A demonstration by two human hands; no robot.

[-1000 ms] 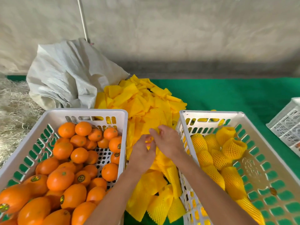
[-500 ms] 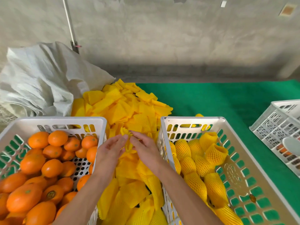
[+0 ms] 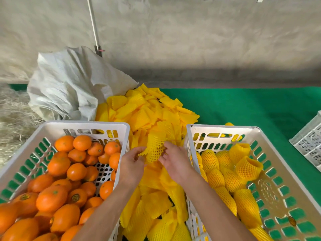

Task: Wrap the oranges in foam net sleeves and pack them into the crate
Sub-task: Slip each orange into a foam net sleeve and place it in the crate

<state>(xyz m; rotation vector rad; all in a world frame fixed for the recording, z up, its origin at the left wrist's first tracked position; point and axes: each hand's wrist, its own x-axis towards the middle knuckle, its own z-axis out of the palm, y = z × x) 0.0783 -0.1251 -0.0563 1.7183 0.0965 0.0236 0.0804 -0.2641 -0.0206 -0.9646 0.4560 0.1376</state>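
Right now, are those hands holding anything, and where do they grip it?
Yes: one foam net sleeve. The left hand pinches its lower left edge, the right hand its right edge.

Bright even daylight, soft faint shadows, no glare, wide-angle bending at edges, slightly soft wall point(image 3: 191, 40)
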